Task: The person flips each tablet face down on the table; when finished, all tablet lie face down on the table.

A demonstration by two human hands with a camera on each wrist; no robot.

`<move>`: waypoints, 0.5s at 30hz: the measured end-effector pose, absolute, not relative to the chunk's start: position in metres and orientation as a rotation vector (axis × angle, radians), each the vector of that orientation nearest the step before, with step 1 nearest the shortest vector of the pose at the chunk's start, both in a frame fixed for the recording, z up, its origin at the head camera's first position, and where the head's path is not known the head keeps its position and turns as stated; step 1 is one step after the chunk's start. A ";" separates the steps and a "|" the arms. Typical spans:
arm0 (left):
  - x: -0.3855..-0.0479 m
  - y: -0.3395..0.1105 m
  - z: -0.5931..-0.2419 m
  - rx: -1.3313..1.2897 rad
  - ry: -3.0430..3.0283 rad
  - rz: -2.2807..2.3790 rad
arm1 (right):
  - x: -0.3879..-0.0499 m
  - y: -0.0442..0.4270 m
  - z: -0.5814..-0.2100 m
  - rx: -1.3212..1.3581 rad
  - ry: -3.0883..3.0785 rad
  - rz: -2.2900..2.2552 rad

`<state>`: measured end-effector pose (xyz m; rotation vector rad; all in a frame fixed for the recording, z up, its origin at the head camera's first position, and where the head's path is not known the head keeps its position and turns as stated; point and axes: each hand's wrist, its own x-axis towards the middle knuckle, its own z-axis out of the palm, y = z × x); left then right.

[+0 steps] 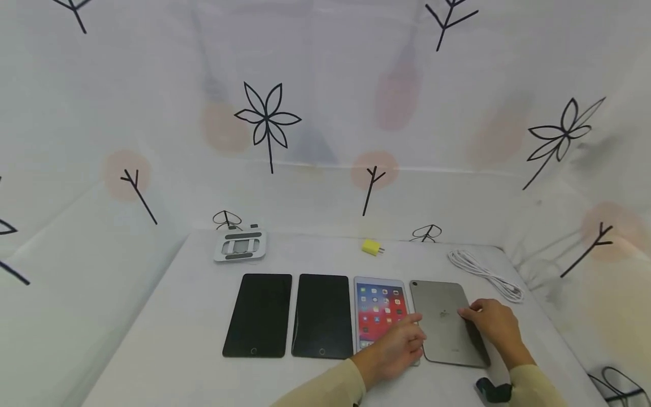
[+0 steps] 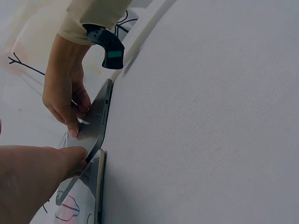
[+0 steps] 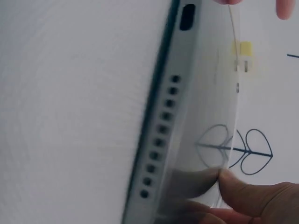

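Observation:
A grey tablet (image 1: pixel 447 325) lies back side up at the right end of a row of tablets. My right hand (image 1: pixel 495 325) pinches its right long edge, thumb on the back (image 3: pixel 238 189). At the opposite edge is my left hand (image 1: pixel 394 347), its thumb (image 2: pixel 74 156) against the tablet's rim; its other fingers are partly hidden. In the left wrist view the grey tablet (image 2: pixel 99 119) looks slightly tilted. Partly under the left forearm sits a white-framed tablet (image 1: pixel 378 311) with a lit screen of app icons. Holes and a port show along the grey tablet's short edge (image 3: pixel 161 130).
Two black-screened tablets (image 1: pixel 259 316) (image 1: pixel 322 316) lie to the left. Behind them stand a white-and-grey folding stand (image 1: pixel 241 246), a yellow charger plug (image 1: pixel 372 247) and a coiled white cable (image 1: pixel 483 271). A white patterned sheet (image 1: pixel 325 113) backs the white table (image 1: pixel 168 339).

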<state>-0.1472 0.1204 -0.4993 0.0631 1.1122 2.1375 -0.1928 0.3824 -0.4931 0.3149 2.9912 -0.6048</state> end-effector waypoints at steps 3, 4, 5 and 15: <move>-0.147 0.122 -0.500 0.059 1.120 2.128 | -0.192 0.382 -0.493 0.328 2.960 -0.587; -0.147 0.122 -0.501 0.055 1.123 2.126 | -0.192 0.381 -0.494 0.329 2.953 -0.579; -0.147 0.122 -0.501 0.051 1.125 2.127 | -0.192 0.381 -0.494 0.332 2.951 -0.573; -0.138 0.083 -0.492 0.038 1.339 2.188 | -0.194 0.381 -0.493 0.302 2.972 -0.580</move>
